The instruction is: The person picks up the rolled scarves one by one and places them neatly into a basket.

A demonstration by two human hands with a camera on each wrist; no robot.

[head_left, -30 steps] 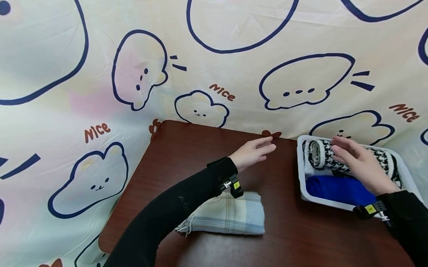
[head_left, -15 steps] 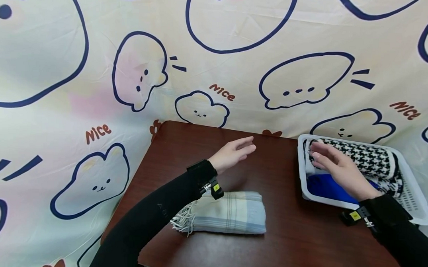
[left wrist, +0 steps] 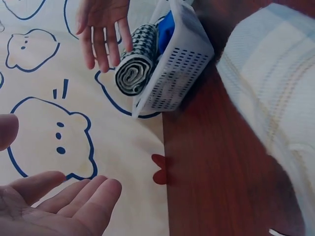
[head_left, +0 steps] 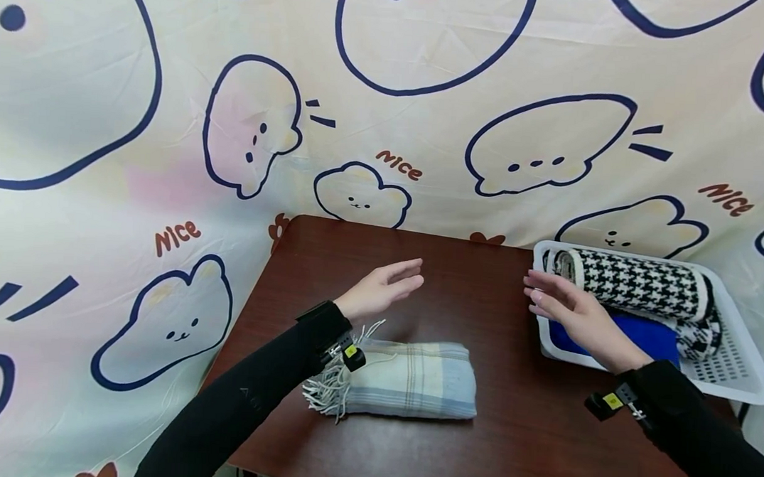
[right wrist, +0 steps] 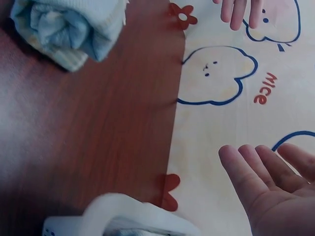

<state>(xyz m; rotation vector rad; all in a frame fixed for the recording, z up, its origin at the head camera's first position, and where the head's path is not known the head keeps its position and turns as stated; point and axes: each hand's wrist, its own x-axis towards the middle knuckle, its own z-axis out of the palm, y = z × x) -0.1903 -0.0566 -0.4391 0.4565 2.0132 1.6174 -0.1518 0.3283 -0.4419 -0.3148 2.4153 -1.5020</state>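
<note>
My left hand (head_left: 383, 288) hovers over the table behind a rolled plaid scarf (head_left: 414, 379), fingers extended and holding nothing. The scarf is pale blue and cream, with a white fringe at its left end. My right hand (head_left: 577, 314) is held with straight fingers over the left rim of a white plastic basket (head_left: 728, 374), also holding nothing. Inside the basket, a black-and-white houndstooth roll (head_left: 642, 284) lies along the back, above another black-and-white patterned cloth. A blue cloth (head_left: 647, 335) lies in front of them, partly hidden by my right hand.
The brown table (head_left: 520, 444) meets a printed cartoon curtain (head_left: 425, 126) at its back and left edges. The perforated basket stands at the table's back right. Each wrist carries a small camera on a black strap.
Both hands have moved left and toward me, the right one from above the basket's contents to its left rim. The scarf's fringe has come into view; scarf and basket contents stay in place.
</note>
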